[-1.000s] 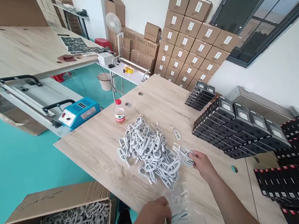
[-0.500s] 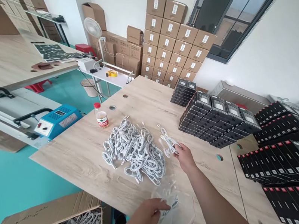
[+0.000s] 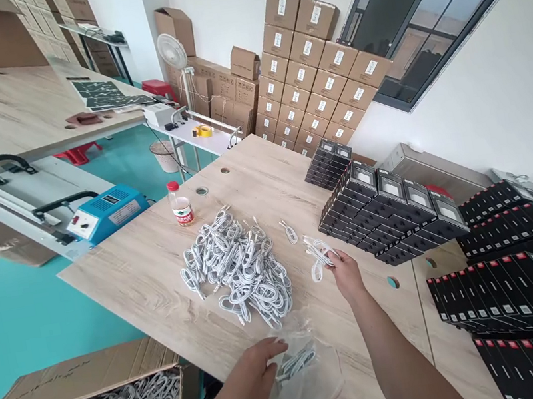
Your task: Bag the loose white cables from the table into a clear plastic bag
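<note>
In my right hand (image 3: pixel 347 272) is a small bunch of coiled white cables (image 3: pixel 319 253), pinched in closed fingers just above the table. One coiled cable (image 3: pixel 290 232) lies alone to the left of that hand. My left hand (image 3: pixel 252 378) is at the near edge, thumb and fingers apart, beside a clear plastic bag (image 3: pixel 311 391). A few cables (image 3: pixel 299 361) show inside the bag; whether the fingertips touch the film is hard to tell. Beyond my left hand spreads a large pile of coiled white cables (image 3: pixel 239 264).
A red-capped bottle (image 3: pixel 181 206) stands behind the pile. Stacked black boxes (image 3: pixel 389 207) line the right side, with more black boxes (image 3: pixel 513 285) nearer. At lower left, an open carton (image 3: pixel 38 391) holds many coiled cables. A blue machine (image 3: pixel 111 214) sits beyond the table's left edge.
My right hand has moved right with the cable bunch, leaving one cable alone on the table. My left hand has shifted slightly left and away, uncovering the cables in the bag.
</note>
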The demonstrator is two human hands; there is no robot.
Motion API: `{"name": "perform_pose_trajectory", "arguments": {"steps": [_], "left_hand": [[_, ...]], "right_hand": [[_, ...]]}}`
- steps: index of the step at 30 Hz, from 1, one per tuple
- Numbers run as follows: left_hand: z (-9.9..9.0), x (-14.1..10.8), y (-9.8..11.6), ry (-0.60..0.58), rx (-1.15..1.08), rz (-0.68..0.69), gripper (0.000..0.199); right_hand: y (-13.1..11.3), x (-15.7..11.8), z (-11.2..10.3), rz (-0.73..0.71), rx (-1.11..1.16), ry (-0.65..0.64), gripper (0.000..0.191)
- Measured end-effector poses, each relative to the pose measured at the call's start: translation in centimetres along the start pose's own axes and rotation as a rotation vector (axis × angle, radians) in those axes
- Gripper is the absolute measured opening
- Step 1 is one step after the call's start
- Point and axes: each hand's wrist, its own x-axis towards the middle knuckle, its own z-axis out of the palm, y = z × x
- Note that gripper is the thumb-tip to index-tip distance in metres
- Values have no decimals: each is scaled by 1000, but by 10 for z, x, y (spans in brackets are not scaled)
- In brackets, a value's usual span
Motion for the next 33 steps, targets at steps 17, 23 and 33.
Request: {"name": "perform_pose_trajectory", "arguments": {"steps": [17, 23, 33], "left_hand": [[-4, 13, 6, 16, -156, -8, 63], [-6, 12, 17, 13, -252, -30, 70], [-3, 15, 24, 23, -419, -21, 74]], "right_hand": [[-8, 23, -47, 18, -85, 35, 45], [-4, 22, -59, 28, 8, 37, 50], [6, 20, -83, 93, 54, 87, 41]]}}
